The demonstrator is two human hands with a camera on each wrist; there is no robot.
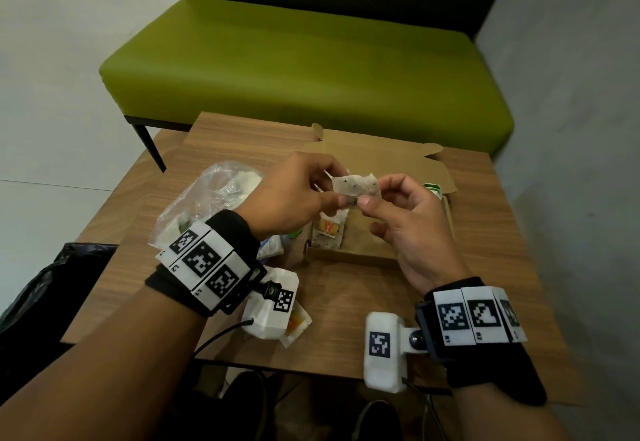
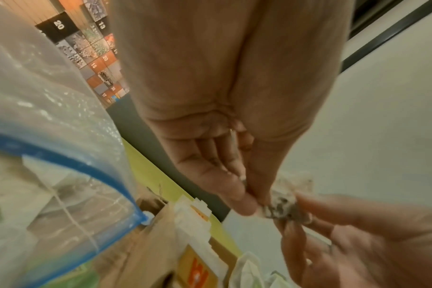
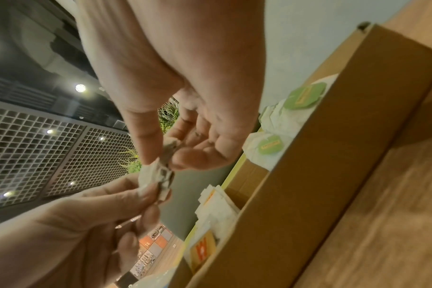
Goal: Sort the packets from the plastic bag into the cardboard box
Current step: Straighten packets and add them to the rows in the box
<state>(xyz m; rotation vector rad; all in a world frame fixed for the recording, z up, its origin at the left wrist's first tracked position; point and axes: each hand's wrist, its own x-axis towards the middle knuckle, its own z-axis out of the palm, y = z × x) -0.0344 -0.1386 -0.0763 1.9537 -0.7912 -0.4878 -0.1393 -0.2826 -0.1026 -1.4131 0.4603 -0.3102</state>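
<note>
Both hands hold one small pale speckled packet (image 1: 356,186) above the open cardboard box (image 1: 349,255). My left hand (image 1: 298,191) pinches its left end and my right hand (image 1: 405,215) pinches its right end. The left wrist view shows the packet (image 2: 281,208) crumpled between thumb and fingers, and the right wrist view shows the same packet (image 3: 160,175). The clear plastic bag (image 1: 207,198) lies left of the box with more packets inside. In the box lie orange-and-white packets (image 1: 329,229) at the left and green-labelled packets (image 3: 304,95) at the right.
The box and bag sit on a small wooden table (image 1: 450,285). Another packet (image 1: 296,324) lies on the table near my left wrist. A green bench (image 1: 304,70) stands behind the table, and a black bag (image 1: 41,302) sits on the floor at the left.
</note>
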